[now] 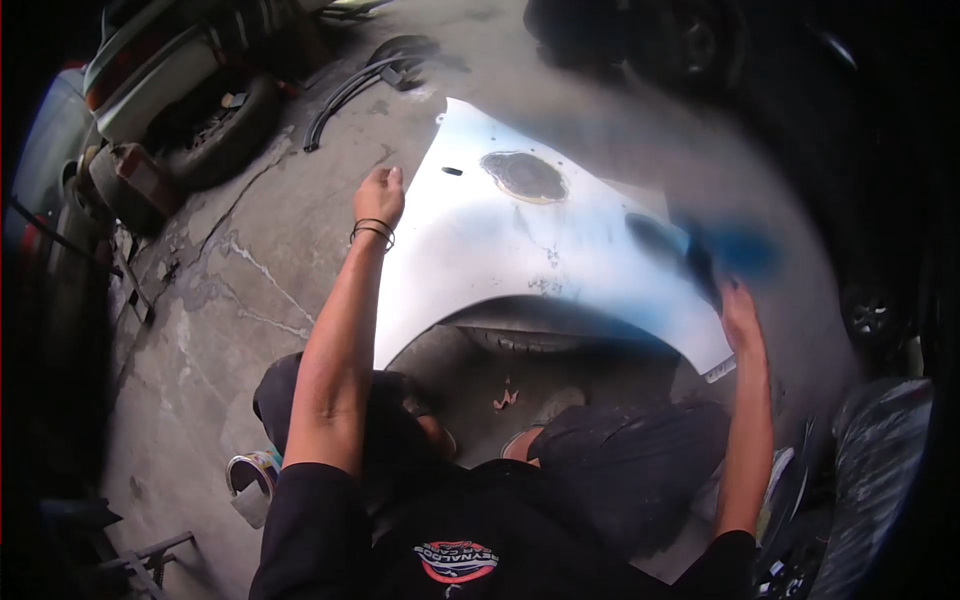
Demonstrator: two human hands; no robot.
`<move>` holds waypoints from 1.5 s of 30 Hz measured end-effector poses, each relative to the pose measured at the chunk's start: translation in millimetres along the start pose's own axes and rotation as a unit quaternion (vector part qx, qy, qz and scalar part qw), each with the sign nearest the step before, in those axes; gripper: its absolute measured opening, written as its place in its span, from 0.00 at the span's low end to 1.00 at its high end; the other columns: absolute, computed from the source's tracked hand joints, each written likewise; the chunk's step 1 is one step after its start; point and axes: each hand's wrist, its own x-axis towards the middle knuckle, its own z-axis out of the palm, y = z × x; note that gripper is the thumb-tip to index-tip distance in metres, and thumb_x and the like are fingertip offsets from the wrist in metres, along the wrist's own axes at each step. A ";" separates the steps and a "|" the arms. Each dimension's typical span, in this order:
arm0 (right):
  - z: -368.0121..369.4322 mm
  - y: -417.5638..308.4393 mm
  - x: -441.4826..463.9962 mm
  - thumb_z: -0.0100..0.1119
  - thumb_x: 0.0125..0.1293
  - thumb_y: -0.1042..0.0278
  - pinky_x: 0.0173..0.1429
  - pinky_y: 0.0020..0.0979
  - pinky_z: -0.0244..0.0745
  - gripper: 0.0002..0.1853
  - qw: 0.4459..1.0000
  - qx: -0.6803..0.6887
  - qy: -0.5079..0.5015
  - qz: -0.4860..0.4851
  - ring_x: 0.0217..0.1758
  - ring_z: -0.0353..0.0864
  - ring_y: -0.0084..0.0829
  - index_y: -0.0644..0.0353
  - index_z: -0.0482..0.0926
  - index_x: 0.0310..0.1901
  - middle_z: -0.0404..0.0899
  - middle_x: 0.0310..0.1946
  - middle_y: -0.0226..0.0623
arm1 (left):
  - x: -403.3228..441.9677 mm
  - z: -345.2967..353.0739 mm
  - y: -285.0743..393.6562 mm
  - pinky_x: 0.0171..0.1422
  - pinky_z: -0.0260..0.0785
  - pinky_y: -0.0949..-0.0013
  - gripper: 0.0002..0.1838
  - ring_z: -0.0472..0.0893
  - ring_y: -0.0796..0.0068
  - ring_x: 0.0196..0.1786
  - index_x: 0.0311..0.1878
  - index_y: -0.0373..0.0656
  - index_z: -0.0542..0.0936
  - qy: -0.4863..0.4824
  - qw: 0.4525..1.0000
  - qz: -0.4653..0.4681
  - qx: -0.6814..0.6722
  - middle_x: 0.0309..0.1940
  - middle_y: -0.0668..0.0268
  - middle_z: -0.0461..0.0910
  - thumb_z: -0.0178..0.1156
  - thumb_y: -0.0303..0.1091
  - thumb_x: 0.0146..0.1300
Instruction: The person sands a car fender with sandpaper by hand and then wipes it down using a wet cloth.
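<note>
A white car fender lies across in front of my knees, with its wheel arch towards me. It bears a bare, sanded-looking oval patch near its upper part and a second dark patch on the right. My left hand is closed at the fender's left edge, fingers curled, and seems to steady it. Beyond the right end of the fender, my right hand is wrapped round a dark object. Blur and a blue smear hide what that object is.
A tyre stands at the upper left near a car's rear end. Curved black trim strips lie on the concrete floor. An open can is by my left knee, and plastic-wrapped material stands at the right.
</note>
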 end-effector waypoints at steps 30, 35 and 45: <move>335.4 0.7 239.5 0.30 0.87 0.46 0.88 0.67 0.30 0.33 0.788 -0.578 -0.154 -0.143 0.91 0.44 0.42 0.50 0.51 0.86 0.48 0.88 0.31 | -39.0 73.1 -107.8 0.69 0.69 0.53 0.34 0.86 0.47 0.45 0.48 0.43 0.91 0.079 0.970 -0.181 0.143 0.35 0.50 0.89 0.37 0.56 0.84; 349.1 -3.9 180.8 0.32 0.86 0.45 0.88 0.68 0.31 0.34 0.734 -0.569 -0.246 -0.277 0.91 0.44 0.42 0.50 0.51 0.86 0.48 0.88 0.33 | -46.0 77.2 -105.8 0.69 0.68 0.54 0.35 0.85 0.48 0.42 0.46 0.42 0.91 0.089 0.975 -0.163 0.123 0.33 0.50 0.89 0.37 0.55 0.84; 379.2 -0.7 178.1 0.51 0.79 0.40 0.85 0.72 0.36 0.39 0.753 -0.517 -0.157 -0.375 0.87 0.50 0.50 0.62 0.62 0.79 0.61 0.81 0.48 | -41.4 72.9 -102.9 0.72 0.66 0.53 0.34 0.86 0.48 0.42 0.45 0.40 0.90 0.099 0.977 -0.149 0.116 0.33 0.49 0.88 0.38 0.54 0.84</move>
